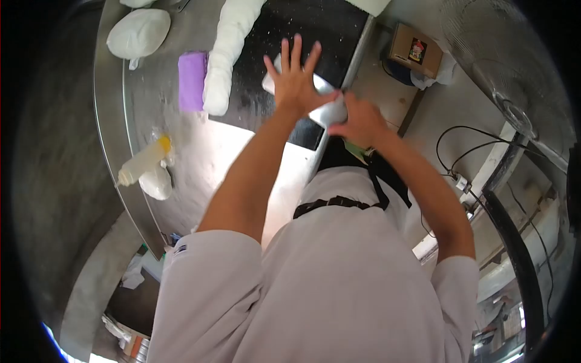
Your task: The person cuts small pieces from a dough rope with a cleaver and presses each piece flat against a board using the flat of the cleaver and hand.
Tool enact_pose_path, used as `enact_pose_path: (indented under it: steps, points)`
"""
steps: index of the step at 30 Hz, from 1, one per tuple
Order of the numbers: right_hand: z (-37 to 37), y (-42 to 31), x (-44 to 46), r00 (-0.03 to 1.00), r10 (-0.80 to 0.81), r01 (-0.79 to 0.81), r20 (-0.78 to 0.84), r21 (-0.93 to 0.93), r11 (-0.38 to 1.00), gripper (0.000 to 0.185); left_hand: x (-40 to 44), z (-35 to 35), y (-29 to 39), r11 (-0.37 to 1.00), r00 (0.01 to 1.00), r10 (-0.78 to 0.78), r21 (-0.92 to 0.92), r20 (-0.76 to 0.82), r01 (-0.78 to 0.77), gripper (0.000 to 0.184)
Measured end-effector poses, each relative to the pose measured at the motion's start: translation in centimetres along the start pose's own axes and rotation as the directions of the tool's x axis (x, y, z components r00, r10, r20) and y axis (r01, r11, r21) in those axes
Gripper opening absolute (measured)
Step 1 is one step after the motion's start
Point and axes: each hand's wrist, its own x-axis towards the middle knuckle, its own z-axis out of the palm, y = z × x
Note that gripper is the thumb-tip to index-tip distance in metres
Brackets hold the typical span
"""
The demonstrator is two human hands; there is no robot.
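A pale, shiny flat piece lies at a slant on the black board, near its right edge. Over its upper left part my left hand is spread, fingers stretched out and palm down. At its right end my right hand is closed round the edge, thumb below and fingers above. The tip of my left thumb is close to my right hand. A long white roll lies along the board's left side, with a purple block beside it.
On the metal table at the left are a bottle with a yellow cap, a white bag and another white bag. A cardboard box and a fan guard are beyond the table's right edge.
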Motion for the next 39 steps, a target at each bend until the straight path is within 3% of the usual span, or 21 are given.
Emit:
enact_pose_path:
  steps: [2, 4, 9, 10, 11, 13, 16, 17, 19, 21, 22, 23, 25, 26, 29, 30, 31, 33, 35, 37, 39]
  points:
    - [-0.3, 0.5, 0.3, 0.999, 0.022, -0.022, -0.036, 0.024, 0.999, 0.088, 0.8, -0.5, 0.8, 0.999, 0.998, 0.037, -0.028, 0.056, -0.035, 0.117]
    - [-0.9, -0.8, 0.6, 0.983, 0.175, -0.171, 0.048, -0.07, 0.983, 0.089, 1.1, -0.7, 0.3, 0.999, 0.992, 0.044, -0.029, 0.118, -0.041, 0.115]
    - [-4.0, -0.3, 5.2, 0.999, 0.024, -0.026, -0.022, -0.116, 0.993, 0.083, 6.2, 0.9, -1.7, 0.997, 0.986, 0.042, -0.064, -0.159, -0.053, 0.117]
    - [-4.5, -0.8, 5.9, 0.999, 0.023, -0.027, -0.033, -0.114, 0.993, 0.083, 6.7, -3.3, 0.2, 0.999, 0.999, -0.019, 0.037, -0.029, 0.02, 0.105]
    - [-5.1, -1.5, 6.4, 0.999, 0.035, -0.038, -0.033, -0.104, 0.994, 0.079, 7.5, -3.8, -0.2, 0.999, 0.999, -0.03, -0.027, 0.035, 0.031, 0.115]
    - [-3.6, -1.9, 4.2, 0.998, 0.053, -0.054, -0.018, -0.081, 0.995, 0.075, 6.4, 0.8, -2.9, 0.973, 0.973, 0.227, -0.024, -0.052, -0.228, 0.115]
    - [0.6, -1.0, -2.4, 0.998, 0.07, -0.07, 0.005, 0.062, 0.996, 0.07, -0.3, 1.0, 0.5, 0.955, 0.96, 0.279, -0.113, 0.019, -0.275, 0.111]
    - [0.2, -0.3, -2.7, 0.995, 0.039, -0.04, -0.09, -0.003, 0.999, 0.07, 0.4, 0.4, 1.3, 0.948, 0.945, 0.311, -0.104, 0.1, -0.301, 0.111]
    - [-1.1, 0.4, -1.9, 0.989, 0.006, -0.015, -0.148, -0.058, 0.998, 0.069, 2.9, 0.8, 1.4, 0.943, 0.947, 0.321, -0.102, 0.034, -0.316, 0.113]
    - [-4.9, 1.1, 1.3, 0.995, 0.062, -0.056, 0.072, -0.083, 0.995, 0.072, 4.8, 1.6, 0.8, 0.97, 0.972, 0.212, -0.097, -0.102, -0.222, 0.109]
    - [-6.1, 1.7, 2.9, 0.998, -0.045, 0.05, 0.039, -0.141, 0.989, 0.072, 5.0, -1.9, 1.9, 0.991, 0.984, 0.121, -0.037, -0.129, -0.126, 0.09]
    - [-6.9, 1.7, 4.5, 0.988, -0.154, 0.154, 0.016, -0.204, 0.967, 0.073, 6.2, -3.5, 2.5, 0.999, 0.993, -0.017, 0.04, 0.117, 0.012, 0.112]
    - [-7.9, 1.2, 6.5, 0.988, -0.125, 0.139, 0.092, -0.172, 0.975, 0.075, 6.5, -3.1, 1.6, 0.997, 0.995, -0.076, 0.032, 0.06, 0.074, 0.112]
    - [-7.8, 1.0, 6.9, 0.979, -0.102, 0.128, 0.177, -0.142, 0.982, 0.077, 6.1, -3.1, 1.3, 0.999, 0.995, -0.047, 0.011, 0.092, 0.047, 0.111]
    - [-3.4, 2.9, 1.5, 0.99, -0.024, 0.021, 0.142, 0.021, 1.0, 0.08, 3.0, -2.5, 2.7, 0.997, 0.965, 0.061, 0.024, 0.256, -0.07, 0.113]
    - [-3.7, 3.0, 0.9, 0.992, -0.122, 0.123, 0.033, -0.038, 0.992, 0.082, 3.2, -2.3, 3.1, 0.994, 0.97, 0.11, -0.008, 0.215, -0.111, 0.113]
    - [-5.2, 4.2, 2.7, 0.992, -0.124, 0.126, 0.031, -0.058, 0.99, 0.082, 5.3, -1.6, 3.0, 0.994, 0.974, 0.111, -0.017, 0.197, -0.11, 0.113]
    - [-8.0, 2.4, 4.0, 0.982, 0.031, 0.002, 0.184, -0.173, 0.985, 0.083, 5.7, -1.7, 2.8, 0.999, 0.989, 0.042, 0.023, 0.145, -0.046, 0.113]
    - [-9.5, 3.2, 7.5, 0.961, -0.249, 0.271, 0.12, -0.228, 0.935, 0.083, 6.9, -0.2, 1.6, 0.982, 0.999, -0.037, 0.184, -0.022, 0.041, 0.114]
    - [-11.2, 1.4, 9.2, 0.954, -0.272, 0.297, 0.124, -0.276, 0.914, 0.077, 8.3, -1.9, 1.0, 0.992, 0.992, -0.126, 0.026, -0.005, 0.126, 0.115]
    - [-10.4, 1.7, 8.5, 0.949, -0.278, 0.311, 0.15, -0.291, 0.905, 0.071, 8.1, -1.7, 1.2, 0.994, 0.994, -0.11, 0.004, -0.002, 0.11, 0.118]
